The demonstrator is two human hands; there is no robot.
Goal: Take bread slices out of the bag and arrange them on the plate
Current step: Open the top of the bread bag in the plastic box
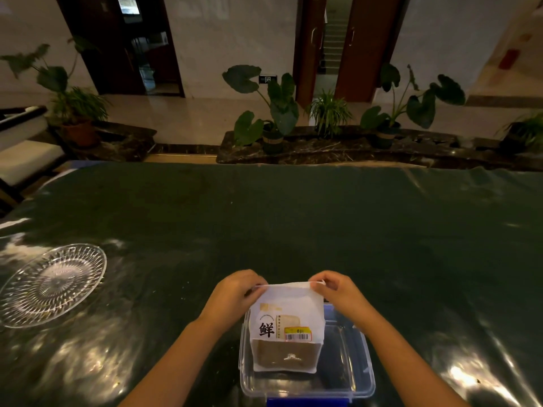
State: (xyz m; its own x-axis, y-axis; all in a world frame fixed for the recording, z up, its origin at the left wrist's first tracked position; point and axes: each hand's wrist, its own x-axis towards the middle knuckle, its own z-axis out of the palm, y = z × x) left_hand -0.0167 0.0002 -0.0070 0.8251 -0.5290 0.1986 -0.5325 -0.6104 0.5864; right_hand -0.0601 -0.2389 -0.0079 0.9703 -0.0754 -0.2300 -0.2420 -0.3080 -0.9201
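A white bread bag with a black printed character and a barcode sticker stands upright in a clear plastic container near the table's front edge. Brown bread shows through its clear lower window. My left hand pinches the bag's top left corner. My right hand pinches the top right corner. The bag's top edge is stretched flat between them. A clear patterned glass plate lies to the far left with nothing on it.
A dark green glossy cover spreads over the table. A blue edge shows under the container at the front. Beyond the far table edge stand potted plants on a dark stone ledge.
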